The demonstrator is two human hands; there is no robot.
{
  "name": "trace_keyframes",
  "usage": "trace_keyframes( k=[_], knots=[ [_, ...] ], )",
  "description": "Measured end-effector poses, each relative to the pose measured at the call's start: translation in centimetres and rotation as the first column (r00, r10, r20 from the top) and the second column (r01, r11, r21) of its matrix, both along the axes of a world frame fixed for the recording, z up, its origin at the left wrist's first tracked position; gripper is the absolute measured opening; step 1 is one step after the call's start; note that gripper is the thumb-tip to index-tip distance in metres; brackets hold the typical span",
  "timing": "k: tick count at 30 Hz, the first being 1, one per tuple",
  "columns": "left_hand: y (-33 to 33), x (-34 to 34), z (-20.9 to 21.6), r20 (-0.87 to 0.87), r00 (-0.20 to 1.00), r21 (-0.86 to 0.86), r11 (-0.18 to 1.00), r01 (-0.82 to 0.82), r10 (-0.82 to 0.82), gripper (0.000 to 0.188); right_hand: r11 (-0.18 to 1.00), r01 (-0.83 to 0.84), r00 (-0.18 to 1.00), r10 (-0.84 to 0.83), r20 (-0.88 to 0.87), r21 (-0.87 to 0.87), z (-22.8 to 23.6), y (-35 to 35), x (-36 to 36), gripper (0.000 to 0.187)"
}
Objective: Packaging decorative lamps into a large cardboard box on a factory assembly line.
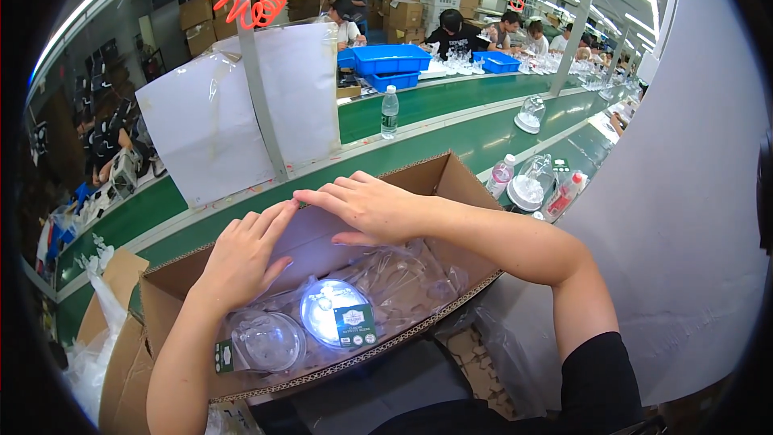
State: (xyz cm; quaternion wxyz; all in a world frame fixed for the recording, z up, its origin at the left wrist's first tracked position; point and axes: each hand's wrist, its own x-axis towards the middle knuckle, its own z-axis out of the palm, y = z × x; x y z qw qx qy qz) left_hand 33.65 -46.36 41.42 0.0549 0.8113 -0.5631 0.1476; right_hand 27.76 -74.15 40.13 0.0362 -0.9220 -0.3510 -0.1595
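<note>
Our left hand and right hand: spread, fingertips about meeting mid-frame | glowing, clear, plastic-looking round dome with green rectangular card: lower centre, inside brown corrugated cardboard box | we judge it light, stiff, slippery, fragile; best cupped low around both sides

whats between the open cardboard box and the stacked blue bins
In the head view, a clear bottle stands between the cardboard box and the blue bins, with a stretch of green belt behind it.
</note>
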Motion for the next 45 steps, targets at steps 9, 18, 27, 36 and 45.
trace_keyframes(
  k=[9, 18, 27, 36, 45],
  knots=[
    [0.0, 0.0, -0.2, -0.008, 1.0, 0.003, 1.0, -0.007, 0.007, 0.087, 0.999, 0.013, 0.999, -0.012, -0.033, 0.039, 0.4, 0.1, -0.3, 0.086],
    [0.1, 0.1, -0.5, -0.009, 1.0, -0.014, 1.0, -0.014, 0.014, 0.088, 0.998, -0.007, 0.999, 0.009, -0.033, 0.056, 0.3, 0.0, -0.3, 0.087],
    [0.2, 0.2, -0.5, 0.007, 1.0, 0.012, 1.0, -0.025, 0.025, 0.085, 0.999, 0.006, 0.999, -0.004, -0.044, 0.035, 0.4, 0.1, -0.2, 0.085],
    [0.3, 0.3, -0.7, 0.005, 1.0, 0.004, 1.0, -0.019, 0.019, 0.083, 1.0, 0.01, 0.999, -0.009, -0.046, 0.022, 0.4, 0.2, -0.2, 0.082],
    [0.2, 0.3, -0.9, 0.027, 1.0, 0.014, 1.0, -0.011, 0.011, 0.085, 1.0, 0.013, 0.999, -0.012, -0.046, 0.017, 0.4, 0.2, -0.2, 0.083]
  ],
)
